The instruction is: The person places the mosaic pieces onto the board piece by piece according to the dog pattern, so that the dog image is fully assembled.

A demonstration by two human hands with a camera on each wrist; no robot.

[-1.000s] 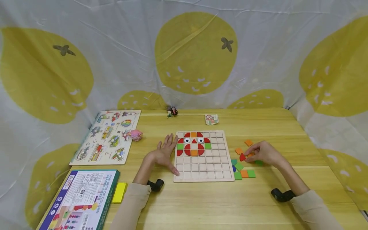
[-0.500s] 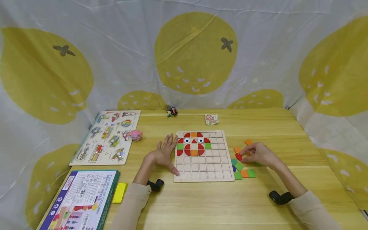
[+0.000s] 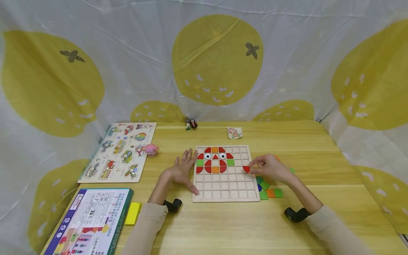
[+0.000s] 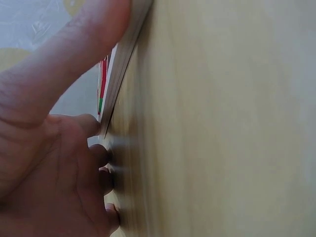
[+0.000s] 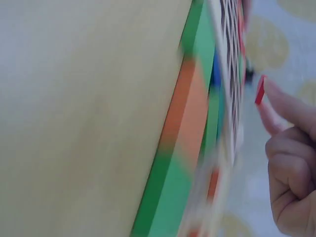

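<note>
Pinches a red piece (image 3: 246, 169) between thumb and finger of the right hand (image 3: 271, 168), raised over the right side of the grid board (image 3: 224, 185) on the table (image 3: 223, 226). Rests the left hand (image 3: 182, 172), fingers spread wide, along the board's left edge, with the thumb at the near left corner. Shows two eye pieces (image 3: 207, 156) among coloured pieces (image 3: 215, 169) in the board's far left part, and loose green and orange tiles (image 3: 270, 193) just right of the board.
</note>
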